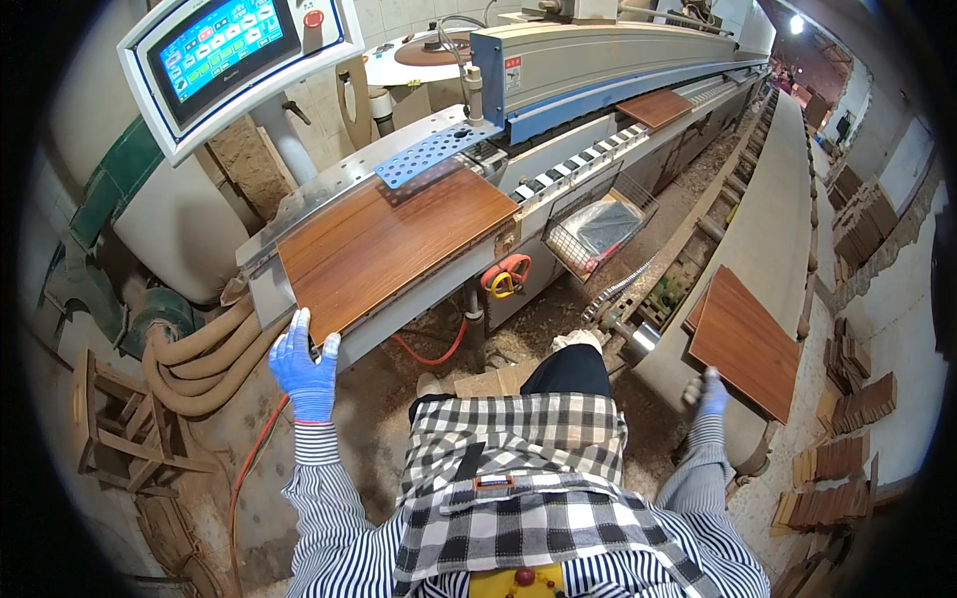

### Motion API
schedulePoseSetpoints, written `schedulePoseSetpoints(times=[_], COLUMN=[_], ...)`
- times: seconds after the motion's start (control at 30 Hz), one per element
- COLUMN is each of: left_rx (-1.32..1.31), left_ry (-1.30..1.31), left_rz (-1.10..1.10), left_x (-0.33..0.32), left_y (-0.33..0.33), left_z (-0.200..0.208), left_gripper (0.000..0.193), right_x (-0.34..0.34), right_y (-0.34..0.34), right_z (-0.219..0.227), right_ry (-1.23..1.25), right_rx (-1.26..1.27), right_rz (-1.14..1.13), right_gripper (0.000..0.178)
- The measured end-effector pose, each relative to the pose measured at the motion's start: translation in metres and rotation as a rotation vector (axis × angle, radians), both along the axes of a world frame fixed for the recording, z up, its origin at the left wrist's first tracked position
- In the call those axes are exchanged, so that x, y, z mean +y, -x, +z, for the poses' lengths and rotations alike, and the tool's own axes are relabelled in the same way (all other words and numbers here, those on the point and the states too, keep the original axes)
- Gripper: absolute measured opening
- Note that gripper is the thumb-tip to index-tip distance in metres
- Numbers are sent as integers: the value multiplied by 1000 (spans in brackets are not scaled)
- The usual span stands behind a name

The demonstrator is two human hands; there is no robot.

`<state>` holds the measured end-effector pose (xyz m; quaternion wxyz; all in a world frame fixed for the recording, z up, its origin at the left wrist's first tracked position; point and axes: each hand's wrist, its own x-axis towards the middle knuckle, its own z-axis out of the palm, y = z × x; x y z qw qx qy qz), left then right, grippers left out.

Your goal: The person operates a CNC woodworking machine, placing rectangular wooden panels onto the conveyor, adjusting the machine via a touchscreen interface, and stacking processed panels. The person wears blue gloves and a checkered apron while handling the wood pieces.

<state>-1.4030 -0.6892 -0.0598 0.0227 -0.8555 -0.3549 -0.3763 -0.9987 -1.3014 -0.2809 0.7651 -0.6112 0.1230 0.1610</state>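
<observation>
My left hand [303, 371], in a blue glove, has its thumb and fingers around the near left corner of a reddish-brown wooden board [389, 244]. That board lies flat on the bed of a long machine, its far part under a blue perforated plate [424, 157]. On the right, my right hand [708, 392], gloved too, is beside the near edge of another wooden board [746, 344]. Its fingers are loosely bent and apart, with nothing seen between them. This board overlaps one beneath it at the near end of a conveyor belt [768, 209].
A third board [654, 108] sits farther along the machine. Scissors [506, 276] with red and yellow handles hang on its side, near a wire basket [601, 227]. A control screen [224, 50] stands at the upper left, above ribbed hoses [204, 364]. Board stacks [835, 453] line the right-hand floor.
</observation>
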Motion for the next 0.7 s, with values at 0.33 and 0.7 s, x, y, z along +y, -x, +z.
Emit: schedulePoseSetpoints(times=[0.33, 0.7], left_rx=[-6, -5], left_ry=[-13, 47], left_rz=[3, -117], left_x=[0, 1], left_y=[1, 11], left_z=[0, 4], left_gripper=[58, 55], right_x=[-22, 14], right_y=[1, 40], right_z=[14, 13], right_ry=[-441, -545], right_rx=[171, 87], right_rz=[-650, -660], right_gripper=[54, 73])
